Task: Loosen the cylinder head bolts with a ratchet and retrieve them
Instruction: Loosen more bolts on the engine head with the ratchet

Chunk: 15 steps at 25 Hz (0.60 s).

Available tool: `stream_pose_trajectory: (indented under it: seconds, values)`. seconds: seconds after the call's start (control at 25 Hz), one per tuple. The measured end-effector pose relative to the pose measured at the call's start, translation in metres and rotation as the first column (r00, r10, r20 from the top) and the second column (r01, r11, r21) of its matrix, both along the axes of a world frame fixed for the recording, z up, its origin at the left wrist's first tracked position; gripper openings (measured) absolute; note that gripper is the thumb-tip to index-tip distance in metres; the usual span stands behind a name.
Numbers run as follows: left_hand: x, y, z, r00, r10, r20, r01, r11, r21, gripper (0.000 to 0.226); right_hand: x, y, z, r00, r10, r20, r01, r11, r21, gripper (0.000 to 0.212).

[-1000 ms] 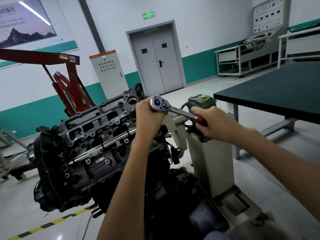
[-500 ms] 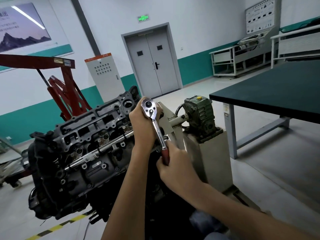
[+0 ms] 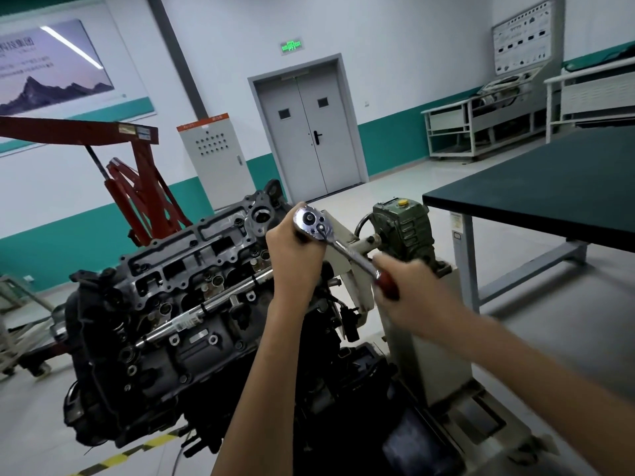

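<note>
A chrome ratchet [image 3: 338, 244] with a dark red grip stands over the right end of the cylinder head [image 3: 192, 269], which sits tilted on an engine stand. My left hand [image 3: 295, 255] wraps around the socket stem just under the ratchet's round head. My right hand [image 3: 412, 293], blurred by motion, grips the red handle, which points down and to the right. The bolt under the socket is hidden by my left hand. Several bolt heads show along the head's lower edge.
A silver rod [image 3: 206, 304] lies across the cylinder head. A green gearbox [image 3: 402, 231] tops the beige stand column at the right. A dark workbench [image 3: 536, 190] stands further right, a red engine hoist [image 3: 137, 187] behind the engine.
The ratchet handle swung from pointing right to pointing down at me, then back up toward the right. My right hand followed it; my left hand stayed on the socket end.
</note>
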State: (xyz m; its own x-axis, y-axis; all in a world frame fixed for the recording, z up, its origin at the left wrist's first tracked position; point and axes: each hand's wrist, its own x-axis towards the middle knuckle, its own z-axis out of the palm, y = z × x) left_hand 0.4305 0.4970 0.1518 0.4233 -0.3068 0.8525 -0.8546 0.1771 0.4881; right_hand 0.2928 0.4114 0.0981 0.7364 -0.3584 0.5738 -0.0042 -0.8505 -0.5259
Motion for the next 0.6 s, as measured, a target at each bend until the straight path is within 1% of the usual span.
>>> stream_pose_trajectory:
  seconds: [0.08, 0.12, 0.16, 0.2, 0.28, 0.4, 0.44, 0.52, 0.56, 0.6]
  values:
    - [0.0, -0.004, -0.003, 1.0, -0.003, 0.013, 0.003, 1.0, -0.024, 0.042, 0.009, 0.048, -0.018, 0.992, 0.025, 0.127, -0.052, 0.975, 0.216, 0.026]
    - [-0.001, -0.005, -0.004, 1.0, -0.017, 0.019, 0.018, 0.999, -0.027, 0.042, 0.016, 0.069, -0.022, 0.982, 0.037, 0.186, -0.098, 0.938, 0.334, 0.027]
    - [-0.001, -0.005, -0.004, 0.999, -0.033, 0.018, 0.034, 0.999, -0.028, 0.043, 0.022, 0.083, -0.024, 0.975, 0.042, 0.22, -0.131, 0.902, 0.41, 0.024]
    - [0.0, -0.004, -0.004, 0.999, -0.044, 0.008, 0.044, 0.999, -0.028, 0.042, 0.024, 0.088, -0.024, 0.972, 0.042, 0.232, -0.141, 0.893, 0.428, 0.022]
    - [0.002, -0.001, -0.002, 0.999, -0.024, -0.028, 0.024, 1.0, -0.01, 0.037, 0.018, 0.07, -0.019, 0.982, 0.062, 0.18, -0.118, 0.94, 0.321, 0.022]
    - [0.004, 0.001, 0.003, 0.999, 0.024, -0.022, -0.023, 0.999, 0.038, 0.039, 0.001, 0.006, 0.0, 0.994, 0.106, -0.01, -0.105, 0.993, 0.047, 0.015]
    - [0.005, 0.001, 0.004, 1.0, 0.014, -0.018, -0.014, 0.999, 0.048, 0.041, -0.002, -0.015, 0.012, 0.996, 0.075, -0.054, -0.08, 0.994, -0.08, 0.015]
    - [0.005, 0.002, 0.006, 1.0, -0.016, -0.022, 0.018, 0.997, 0.069, 0.043, 0.001, -0.046, 0.037, 0.997, -0.046, -0.062, 0.022, 0.938, -0.347, 0.018]
    - [0.004, 0.003, 0.007, 0.999, -0.027, -0.029, 0.03, 0.997, 0.076, 0.043, 0.002, -0.054, 0.044, 0.995, -0.083, -0.049, 0.056, 0.911, -0.409, 0.019]
    - [0.003, 0.004, 0.006, 0.999, -0.034, -0.036, 0.036, 0.996, 0.08, 0.045, 0.003, -0.055, 0.045, 0.995, -0.091, -0.044, 0.066, 0.91, -0.409, 0.019]
